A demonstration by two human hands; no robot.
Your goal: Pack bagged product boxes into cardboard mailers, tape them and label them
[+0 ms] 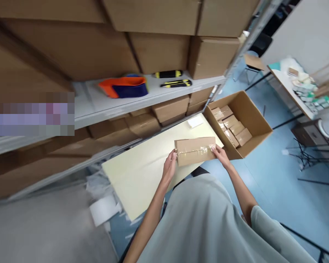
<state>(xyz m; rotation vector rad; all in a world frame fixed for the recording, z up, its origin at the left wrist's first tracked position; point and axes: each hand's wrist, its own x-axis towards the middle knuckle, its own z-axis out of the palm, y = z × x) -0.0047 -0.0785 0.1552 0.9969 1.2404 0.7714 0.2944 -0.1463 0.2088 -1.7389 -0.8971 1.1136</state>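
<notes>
The taped carton is right here between the two hands, long side across, clear tape running along its seam and catching the light. Left hand on one end, fingers bent in against it; right hand on the other, thumb on the upper face beside the tape. Both grips are closed to the carton and on nothing else, though how hard they press I can't tell.

Good handling here, I'd say, means even pressure from both sides, the carton level, thumbs flat so the tape edges don't lift, and no squeeze that would bow the cardboard.

Below the fingers, the pale yellow board slants away; whether the carton touches it is hard to judge. Just past the fingers, a white slip lies on its far end. Off beyond the right fingers, a big open box with small taped packets inside.

Ahead of the fingers and higher up, a metal shelf carries an orange-and-blue object, black-and-yellow cutters and large brown boxes. Well out to the right of the fingers: blue floor, then a cluttered table.
</notes>
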